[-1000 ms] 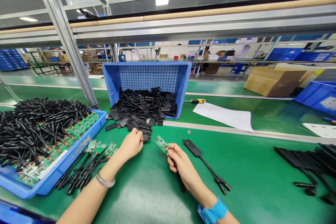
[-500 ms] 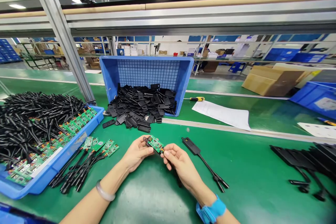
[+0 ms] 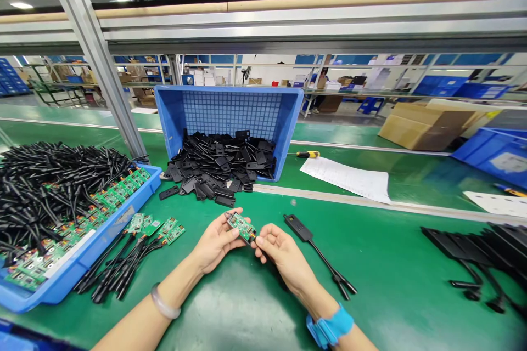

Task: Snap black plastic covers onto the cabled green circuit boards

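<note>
Near the middle of the bench, my left hand (image 3: pixel 218 241) is closed around the far end of a green circuit board (image 3: pixel 241 226), with a dark edge, apparently a plastic case, showing under it. My right hand (image 3: pixel 284 255) pinches the board's cable at the near end, by the coloured wires (image 3: pixel 252 237); most of the cable is hidden behind that hand. To the right lies a closed black case with a forked cable (image 3: pixel 300 227). Several circuit boards with black cables (image 3: pixel 142 236) lie on the bench left of my left hand.
A blue bin (image 3: pixel 162 115) tipped on its side spills black plastic cases (image 3: pixel 222 167). On the left stands a blue tray (image 3: pixel 74 279) heaped with cabled boards. A yellow-handled screwdriver (image 3: pixel 308 154) and a paper sheet (image 3: pixel 348 178) lie beyond. More black cabled cases (image 3: pixel 461 252) are at the right.
The circuit board has tilted a little between my hands. Both hands keep their grip, and the camera view has shifted slightly.
</note>
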Available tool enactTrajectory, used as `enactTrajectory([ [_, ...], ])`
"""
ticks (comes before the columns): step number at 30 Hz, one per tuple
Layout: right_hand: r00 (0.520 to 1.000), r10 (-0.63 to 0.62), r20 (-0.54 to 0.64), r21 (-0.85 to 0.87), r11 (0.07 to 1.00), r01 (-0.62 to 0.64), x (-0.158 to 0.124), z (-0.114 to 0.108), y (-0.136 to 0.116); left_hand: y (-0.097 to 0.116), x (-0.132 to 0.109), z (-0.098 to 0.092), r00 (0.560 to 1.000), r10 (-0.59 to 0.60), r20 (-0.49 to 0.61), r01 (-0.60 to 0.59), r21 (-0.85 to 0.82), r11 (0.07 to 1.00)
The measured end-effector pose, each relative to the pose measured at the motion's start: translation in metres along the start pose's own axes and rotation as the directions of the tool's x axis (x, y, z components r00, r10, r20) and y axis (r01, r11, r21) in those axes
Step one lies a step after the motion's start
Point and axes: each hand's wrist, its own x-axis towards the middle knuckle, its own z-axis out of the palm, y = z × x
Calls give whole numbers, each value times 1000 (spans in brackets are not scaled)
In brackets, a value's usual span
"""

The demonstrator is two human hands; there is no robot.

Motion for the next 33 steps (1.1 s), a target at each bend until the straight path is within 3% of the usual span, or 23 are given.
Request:
enactTrajectory([
  [4,1000,12,-8,-13,1000,-12,1,0,2,-1,0,1,1000,-3,5,3,1,1000],
  [11,995,-49,-91,-213,977,29,4,-3,2,-5,1,2,998,-15,-61,17,37,999],
  [17,996,54,-75,-99,993,-61,4,3,5,-5,0,3,1000,4,-15,-4,3,1000],
  [24,993,86,-77,-133,986,-96,3,10,12,-15,3,11,978,84,-192,-69,84,994],
  [29,984,171,42,-236,959,-157,1,12,16,-18,4,9,951,214,-225,-158,242,957],
  [33,1000,0,-2,-373,928,-1,0,12,15,-18,3,8,939,297,-171,-231,324,917],
])
